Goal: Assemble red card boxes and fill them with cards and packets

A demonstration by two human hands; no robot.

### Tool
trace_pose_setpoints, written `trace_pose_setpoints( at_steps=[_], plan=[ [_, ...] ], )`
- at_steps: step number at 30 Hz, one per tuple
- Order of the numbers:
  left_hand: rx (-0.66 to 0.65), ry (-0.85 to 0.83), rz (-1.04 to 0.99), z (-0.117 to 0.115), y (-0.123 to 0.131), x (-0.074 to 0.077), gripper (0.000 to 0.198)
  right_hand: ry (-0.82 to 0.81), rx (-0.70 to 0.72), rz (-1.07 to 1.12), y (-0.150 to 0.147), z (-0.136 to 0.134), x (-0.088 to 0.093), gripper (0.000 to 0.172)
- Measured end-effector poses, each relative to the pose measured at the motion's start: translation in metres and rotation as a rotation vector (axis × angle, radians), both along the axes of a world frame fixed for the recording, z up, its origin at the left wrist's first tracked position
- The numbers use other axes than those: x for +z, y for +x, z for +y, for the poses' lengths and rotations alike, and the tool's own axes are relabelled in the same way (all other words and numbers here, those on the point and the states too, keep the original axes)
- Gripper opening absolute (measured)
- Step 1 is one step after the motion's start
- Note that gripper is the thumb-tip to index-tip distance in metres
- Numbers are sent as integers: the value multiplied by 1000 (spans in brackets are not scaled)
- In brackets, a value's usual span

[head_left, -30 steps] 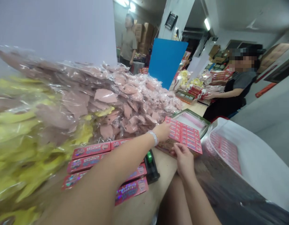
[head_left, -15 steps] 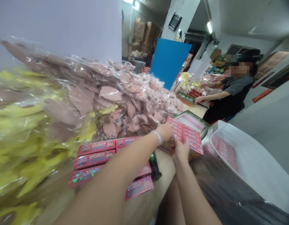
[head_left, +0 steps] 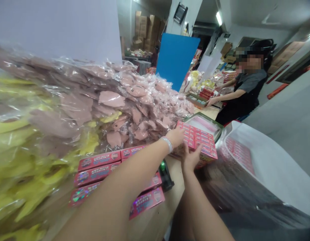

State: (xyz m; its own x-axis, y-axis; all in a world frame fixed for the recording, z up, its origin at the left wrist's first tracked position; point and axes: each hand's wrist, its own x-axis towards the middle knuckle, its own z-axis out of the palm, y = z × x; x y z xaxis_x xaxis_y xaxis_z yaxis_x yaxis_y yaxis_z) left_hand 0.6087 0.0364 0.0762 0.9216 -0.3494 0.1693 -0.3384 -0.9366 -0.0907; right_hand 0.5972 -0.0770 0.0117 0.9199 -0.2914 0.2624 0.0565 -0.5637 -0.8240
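A block of small pink printed boxes [head_left: 205, 140] sits in a carton on the table, and both my hands are at its near left part. My left hand [head_left: 177, 137], with a pale band at the wrist, is closed over the boxes at the left; its fingertips are partly hidden. Just below it, my right hand [head_left: 190, 159] grips the near end of the boxes, thumb and fingers apart around them. Under my left forearm lie several longer pink boxes [head_left: 98, 174] in rows, partly covered. A black tape dispenser [head_left: 167, 179] stands beside them.
Bagged pink pieces [head_left: 137, 113] and bagged yellow pieces [head_left: 44, 174] form a large heap at left. Behind the block is a green-rimmed tray [head_left: 204, 122]. A plastic-lined container [head_left: 237, 154] with pink boxes stands at right. A co-worker [head_left: 247, 87] works farther along the table.
My right thumb has spread away from the fingers at the block's near end. Both hands stay at the boxes. The view has shifted slightly.
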Motion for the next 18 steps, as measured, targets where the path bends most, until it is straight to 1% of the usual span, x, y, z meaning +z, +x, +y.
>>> trace_pose_setpoints(
  at_steps=[7, 11, 13, 15, 17, 18],
  plan=[
    [5, -7, -13, -2, 1, -5, 17, -212, 26, 3, -2, -7, -9, 89],
    [14, -10, -10, -5, 0, -5, 17, -310, 43, 29, -1, -8, -18, 81],
    [29, -20, 0, -7, -1, -4, 17, -329, 67, 25, -3, -10, -24, 75],
    [47, -43, 12, -7, -2, -3, 20, -325, 122, 6, -10, -14, -31, 72],
    [69, -86, 24, -6, -3, 3, 24, -303, 200, -23, -24, -22, -39, 73],
    [82, -113, 23, -5, -5, 8, 24, -273, 253, -42, -32, -28, -42, 71]
  ],
)
